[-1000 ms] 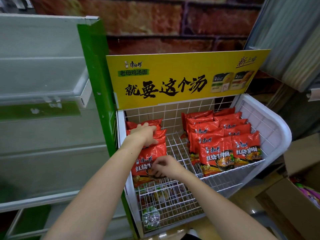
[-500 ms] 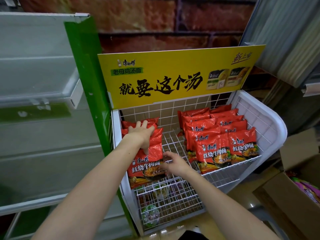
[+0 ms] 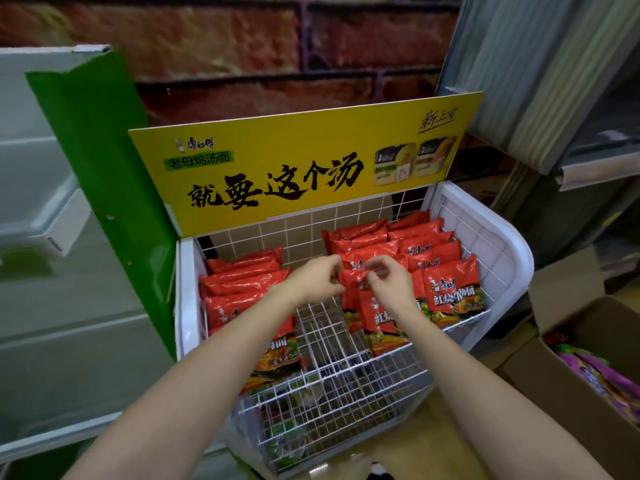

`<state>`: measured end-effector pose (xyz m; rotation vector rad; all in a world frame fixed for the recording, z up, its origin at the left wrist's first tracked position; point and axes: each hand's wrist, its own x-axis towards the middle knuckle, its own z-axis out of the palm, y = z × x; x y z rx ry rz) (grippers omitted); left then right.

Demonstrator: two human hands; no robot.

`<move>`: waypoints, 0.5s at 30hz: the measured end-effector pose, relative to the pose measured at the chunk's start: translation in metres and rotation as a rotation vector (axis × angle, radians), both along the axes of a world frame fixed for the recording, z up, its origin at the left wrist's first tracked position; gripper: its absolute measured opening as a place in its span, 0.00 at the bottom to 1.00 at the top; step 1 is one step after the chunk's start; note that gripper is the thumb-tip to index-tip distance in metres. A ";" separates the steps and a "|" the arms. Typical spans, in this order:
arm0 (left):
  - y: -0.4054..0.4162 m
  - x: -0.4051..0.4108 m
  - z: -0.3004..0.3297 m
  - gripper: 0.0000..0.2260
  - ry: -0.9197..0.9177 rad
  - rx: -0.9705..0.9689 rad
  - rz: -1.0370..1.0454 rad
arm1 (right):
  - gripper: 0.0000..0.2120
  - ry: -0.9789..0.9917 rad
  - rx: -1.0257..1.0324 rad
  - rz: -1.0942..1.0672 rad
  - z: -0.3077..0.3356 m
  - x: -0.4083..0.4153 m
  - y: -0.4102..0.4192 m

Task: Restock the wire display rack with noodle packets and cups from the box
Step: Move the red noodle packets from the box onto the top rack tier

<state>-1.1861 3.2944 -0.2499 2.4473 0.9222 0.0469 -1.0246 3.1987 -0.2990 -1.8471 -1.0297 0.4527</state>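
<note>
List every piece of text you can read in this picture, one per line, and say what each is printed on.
"康师傅": yellow sign, top left.
"老母鸡汤面": green band on the sign.
"就要这个汤": large black characters on the sign.
"新上市": sign, top right corner.
"红烧牛肉面": red packets in the rack.
Small print on the packets and the packs pictured on the sign: too blurred to read.

glossy plastic packets, white-coated wire rack
</note>
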 end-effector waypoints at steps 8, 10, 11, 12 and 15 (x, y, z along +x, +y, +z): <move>-0.013 0.072 -0.027 0.42 0.174 0.088 0.113 | 0.13 -0.146 -0.110 0.089 0.008 0.073 0.003; -0.015 0.082 -0.029 0.48 0.227 0.055 0.111 | 0.13 -0.175 -0.126 0.127 0.008 0.088 0.011; -0.016 0.087 -0.029 0.51 0.241 0.019 0.110 | 0.13 -0.188 -0.138 0.153 0.009 0.095 0.016; -0.018 0.089 -0.030 0.52 0.241 -0.018 0.114 | 0.13 -0.209 -0.157 0.179 0.009 0.100 0.021; -0.017 0.094 -0.036 0.48 0.162 -0.098 0.175 | 0.14 -0.320 -0.171 0.291 0.011 0.112 0.038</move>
